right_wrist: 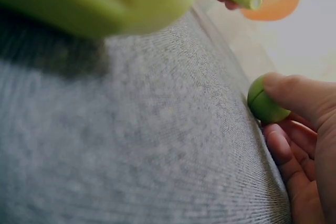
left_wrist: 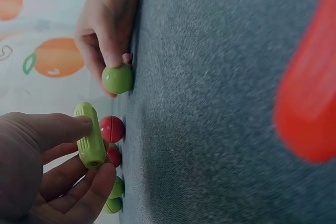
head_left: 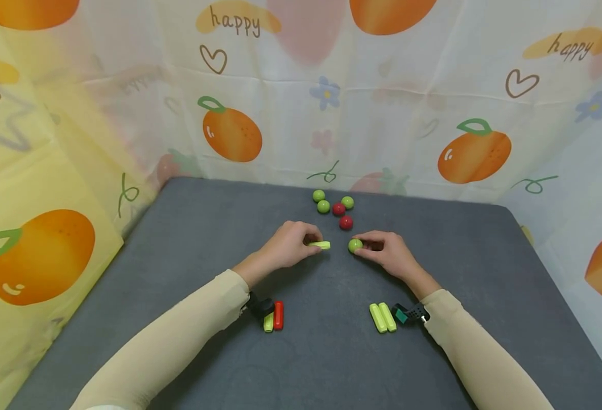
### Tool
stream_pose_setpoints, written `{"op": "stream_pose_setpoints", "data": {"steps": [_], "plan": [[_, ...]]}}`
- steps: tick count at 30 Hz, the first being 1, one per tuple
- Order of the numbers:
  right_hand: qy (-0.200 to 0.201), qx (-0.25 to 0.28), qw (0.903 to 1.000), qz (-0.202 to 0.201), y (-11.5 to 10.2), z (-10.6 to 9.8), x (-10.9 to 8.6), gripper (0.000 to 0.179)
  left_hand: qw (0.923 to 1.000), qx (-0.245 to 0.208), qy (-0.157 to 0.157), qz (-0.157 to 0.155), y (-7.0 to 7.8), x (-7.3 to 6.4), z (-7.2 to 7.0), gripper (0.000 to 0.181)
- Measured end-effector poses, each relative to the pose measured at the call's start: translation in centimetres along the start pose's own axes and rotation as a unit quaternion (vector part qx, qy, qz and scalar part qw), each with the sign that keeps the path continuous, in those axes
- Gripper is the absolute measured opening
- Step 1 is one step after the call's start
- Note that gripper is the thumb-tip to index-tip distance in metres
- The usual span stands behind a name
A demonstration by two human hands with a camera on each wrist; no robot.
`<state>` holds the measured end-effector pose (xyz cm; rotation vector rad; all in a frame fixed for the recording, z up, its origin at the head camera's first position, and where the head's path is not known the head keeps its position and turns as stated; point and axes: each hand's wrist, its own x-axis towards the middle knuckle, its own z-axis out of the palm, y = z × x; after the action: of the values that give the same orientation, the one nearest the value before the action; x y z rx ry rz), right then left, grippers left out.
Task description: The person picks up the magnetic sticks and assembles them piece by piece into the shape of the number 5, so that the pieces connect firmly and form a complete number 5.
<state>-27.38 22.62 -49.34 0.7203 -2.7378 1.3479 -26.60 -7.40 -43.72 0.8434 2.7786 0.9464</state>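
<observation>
L hand (head_left: 292,244) w/ yellow-green stick (head_left: 322,245), R hand (head_left: 390,254) w/ green ball (head_left: 354,246).

Grey table (head_left: 311,364) | far: three green balls (head_left: 324,206), two red balls (head_left: 346,222) | near: red stick (head_left: 279,315), three yellow-green sticks (head_left: 378,318)
</observation>
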Motion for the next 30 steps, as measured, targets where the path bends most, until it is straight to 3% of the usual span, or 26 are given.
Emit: {"op": "stream_pose_setpoints", "data": {"steps": [9,22,30], "plan": [[0.002,0.005,1.0000,0.001,0.1,0.1,0.0,0.031,0.9999,0.017,-0.003,-0.002,-0.1,1.7,0.2,0.009],[0.009,0.010,0.9998,0.013,-0.1,-0.1,-0.2,0.031,0.9991,0.033,-0.027,0.005,0.1,3.6,2.0,0.008],[0.007,0.011,0.9999,0.005,0.1,0.0,0.0,0.031,0.9991,0.031,-0.030,0.000,0.4,4.1,2.7,0.008]]}}
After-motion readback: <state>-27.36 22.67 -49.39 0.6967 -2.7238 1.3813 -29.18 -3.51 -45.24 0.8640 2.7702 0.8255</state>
